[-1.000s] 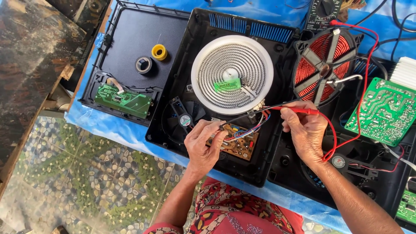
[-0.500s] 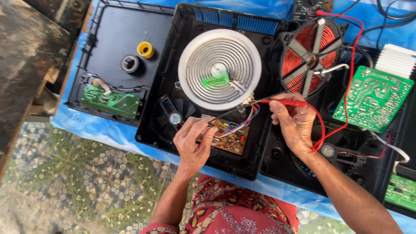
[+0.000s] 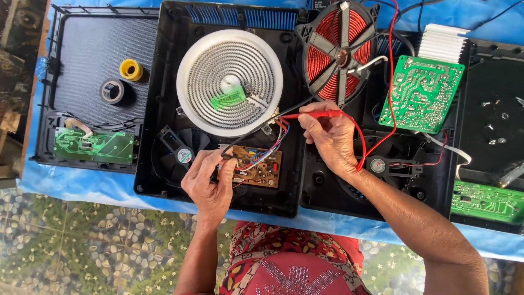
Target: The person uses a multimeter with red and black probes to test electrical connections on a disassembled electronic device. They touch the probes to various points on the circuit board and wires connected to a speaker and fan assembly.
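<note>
- The blue table cover (image 3: 82,186) spans the frame under everything, with patterned floor below it along the lower edge.
- The open black cooker shell (image 3: 164,136) fills the centre of the frame; a second shell (image 3: 82,71) lies at the upper left, and more black housing sits to the right.
- The round white heating element (image 3: 229,82) rests in the upper middle of the central shell, with a small green piece on its face.
- The red coil (image 3: 338,52) with its black spoked frame sits at the upper centre right, just beside the white element.
- The green circuit board (image 3: 421,93) lies at the upper right, below a white finned block (image 3: 450,42).
- Your right hand (image 3: 330,136) is right of centre, closed around the red probe (image 3: 311,115), whose tip points left toward the wires at the element's lower edge.
- Your left hand (image 3: 210,183) is at the lower centre, fingers pinched on the black probe lead (image 3: 256,134), resting against the brown circuit board (image 3: 256,169).
- A small fan (image 3: 183,154) sits just left of your left hand.
- A grey tape roll (image 3: 112,91) and a yellow tape roll (image 3: 131,69) lie at the upper left.
</note>
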